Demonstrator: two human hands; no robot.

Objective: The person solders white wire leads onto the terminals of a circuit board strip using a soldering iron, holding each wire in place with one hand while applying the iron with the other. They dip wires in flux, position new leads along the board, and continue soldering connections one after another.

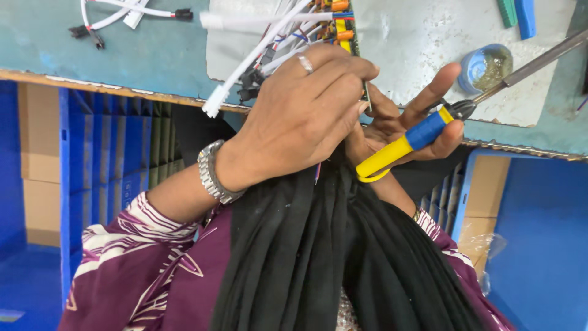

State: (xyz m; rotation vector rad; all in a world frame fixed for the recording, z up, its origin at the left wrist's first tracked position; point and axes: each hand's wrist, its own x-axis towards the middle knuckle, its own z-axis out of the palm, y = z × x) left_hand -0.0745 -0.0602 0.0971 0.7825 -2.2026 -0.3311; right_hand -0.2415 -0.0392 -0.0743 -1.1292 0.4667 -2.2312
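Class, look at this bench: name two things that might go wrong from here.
1. The soldering iron lies loosely across the right hand; its metal end might slip onto a finger.
2. The left hand grips the circuit board at the table edge; its white wires could snag.

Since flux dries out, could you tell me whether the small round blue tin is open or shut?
Open: the small round blue tin has no lid, its yellowish contents showing.

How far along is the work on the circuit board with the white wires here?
Done: the circuit board already carries orange parts and white wires. In hand: the left hand grips the board, the right hand holds the soldering iron. Left: finished joints cannot be judged; they are hidden.
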